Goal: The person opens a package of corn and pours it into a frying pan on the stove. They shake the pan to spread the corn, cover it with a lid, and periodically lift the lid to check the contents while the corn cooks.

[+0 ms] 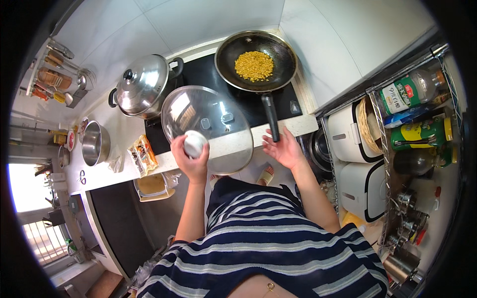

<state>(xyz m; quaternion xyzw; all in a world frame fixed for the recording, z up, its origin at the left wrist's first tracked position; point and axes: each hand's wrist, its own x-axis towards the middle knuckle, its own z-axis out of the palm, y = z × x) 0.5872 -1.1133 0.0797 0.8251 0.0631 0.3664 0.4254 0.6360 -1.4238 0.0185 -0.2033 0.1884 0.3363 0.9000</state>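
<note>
My left hand (pixel 192 158) grips the white knob (pixel 194 143) of a clear glass lid (pixel 227 149), which is held over the front edge of the counter and part of the black cooktop (pixel 201 70). A dark frying pan (pixel 283 70) rests on the cooktop's right side, with small yellow kernels or beans (pixel 254 66) gathered in it. My right hand (pixel 285 149), fingers spread, is beside the end of the pan's black handle (pixel 271 115); whether it touches the handle is hard to tell. A steel pot with a domed lid (pixel 143 83) stands on the left.
Left on the counter are a steel bowl (pixel 95 143) and a printed food packet (pixel 142 155). Utensils (pixel 80 80) hang on the left wall. A wire rack (pixel 380 123) at the right holds bottles (pixel 410 93) and steel jars; white bins (pixel 352 132) stand beside it. An open drawer (pixel 154 188) juts below the counter.
</note>
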